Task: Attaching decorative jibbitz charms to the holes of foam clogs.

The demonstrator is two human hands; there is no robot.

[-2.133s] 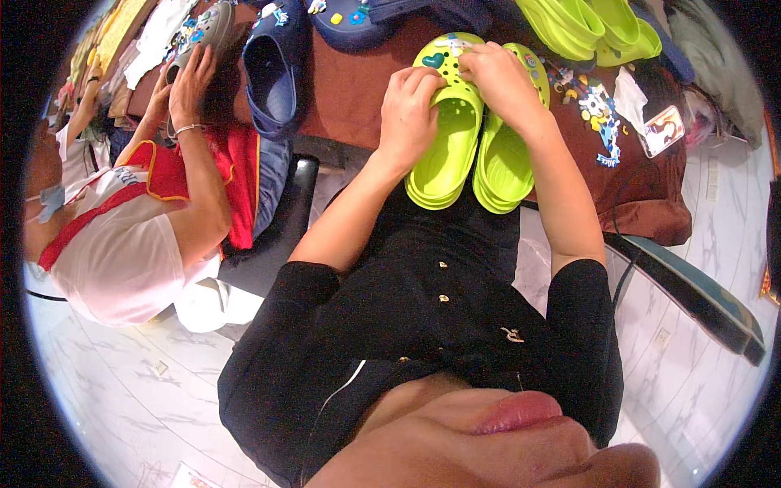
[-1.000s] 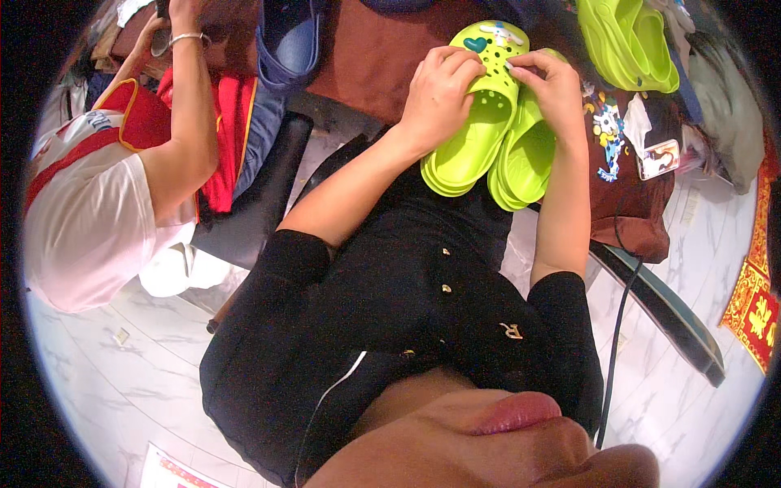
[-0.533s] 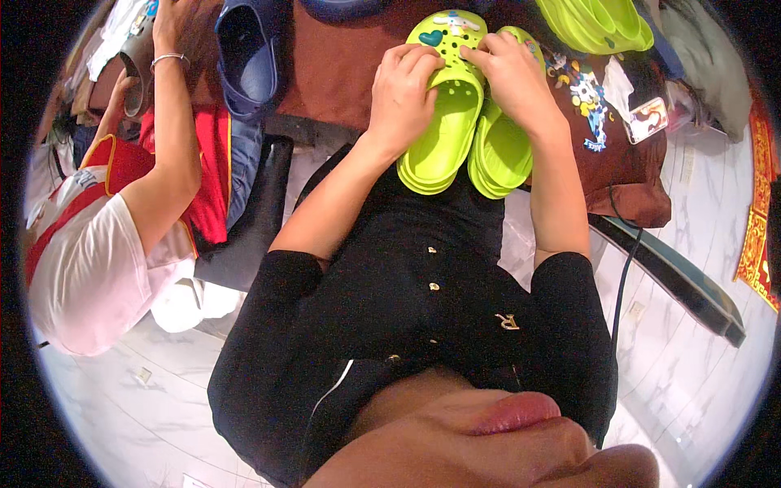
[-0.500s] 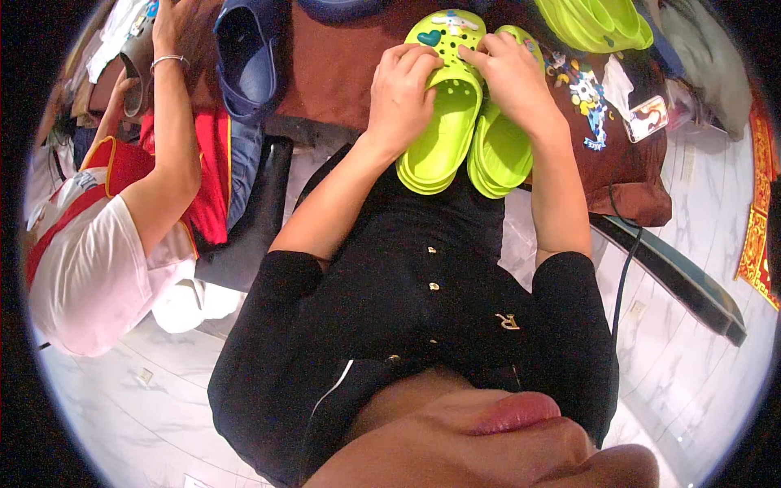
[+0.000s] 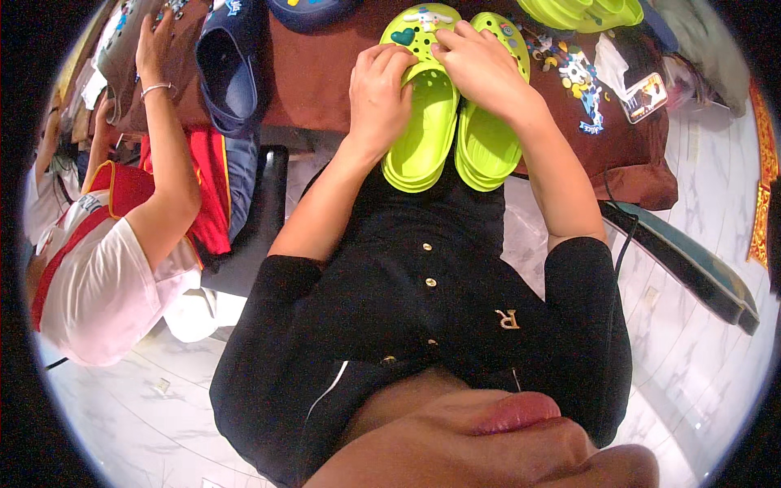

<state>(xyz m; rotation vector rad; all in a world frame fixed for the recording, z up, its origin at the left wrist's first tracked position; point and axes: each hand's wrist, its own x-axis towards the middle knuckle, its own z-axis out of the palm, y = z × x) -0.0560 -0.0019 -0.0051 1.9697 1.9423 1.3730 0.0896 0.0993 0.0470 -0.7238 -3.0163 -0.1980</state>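
A lime-green clog (image 5: 421, 130) lies in front of me, toe pointing away, with a teal heart charm (image 5: 403, 37) and a white puppy-like charm (image 5: 426, 18) on its holed upper. My left hand (image 5: 378, 98) is closed on its left side, fingertips on the upper by the holes. My right hand (image 5: 484, 71) reaches over from the right, fingers bent together at the upper's right side; anything small between them is hidden. Under its wrist lies the matching right clog (image 5: 490, 142), with a small round charm near its toe.
Brown cloth (image 5: 313, 81) covers the table. Loose charms (image 5: 579, 77), white paper (image 5: 610, 65) and a phone-like card (image 5: 645, 98) lie at right. More lime clogs (image 5: 582, 12) are at the far right; a navy clog (image 5: 232, 73) is at left. Beside me, a co-worker's arm (image 5: 167, 163) reaches over grey clogs.
The view has shifted, so the table's things sit slightly further left. My right hand has moved up the left clog's upper, its fingers now bent over the right side. My left hand keeps its hold.
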